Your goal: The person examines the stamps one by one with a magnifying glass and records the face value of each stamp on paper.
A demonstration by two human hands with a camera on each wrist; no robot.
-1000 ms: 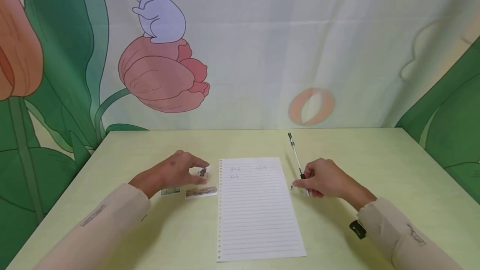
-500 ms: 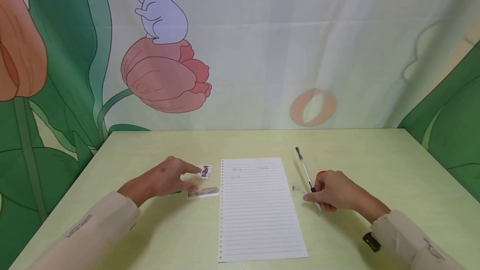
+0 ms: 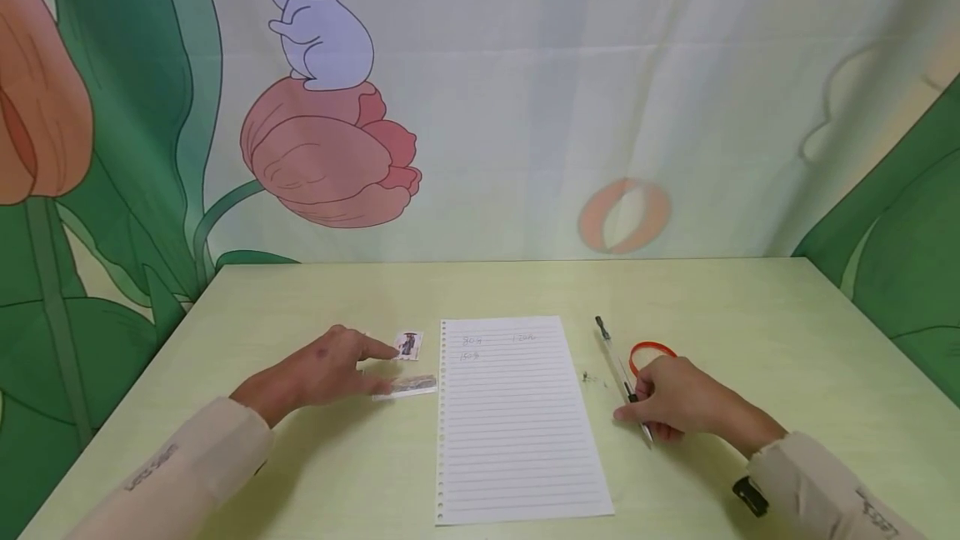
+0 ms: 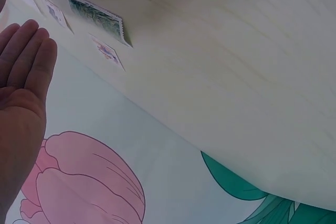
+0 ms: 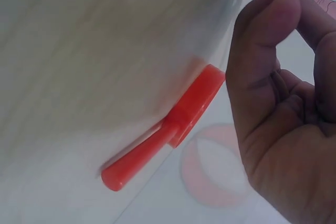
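Observation:
My left hand (image 3: 322, 369) hovers low over several postage stamps, fingers extended and holding nothing. Its index fingertip is at the edge of a stamp with a dark figure (image 3: 408, 345); the thumb is over a long landscape stamp (image 3: 416, 385). In the left wrist view a green stamp (image 4: 97, 14) and a smaller stamp (image 4: 107, 52) lie beside the straight fingers. My right hand (image 3: 678, 398) pinches a clear pen (image 3: 617, 361) with a black end, right of the lined paper. Just behind that hand is a red-rimmed magnifying glass (image 3: 651, 346), its handle (image 5: 139, 158) visible in the right wrist view.
A lined loose-leaf sheet (image 3: 525, 432) lies mid-table with faint handwriting at its top. Small dark specks (image 3: 586, 377) sit by its right edge. Behind the pale table (image 3: 810, 340) hangs a curtain (image 3: 487, 107) printed with flowers and an animal.
My right hand has drawn the pen to the right and nearer, uncovering the red rim of the magnifying glass. The left hand has shifted slightly left, so more of the figure stamp shows.

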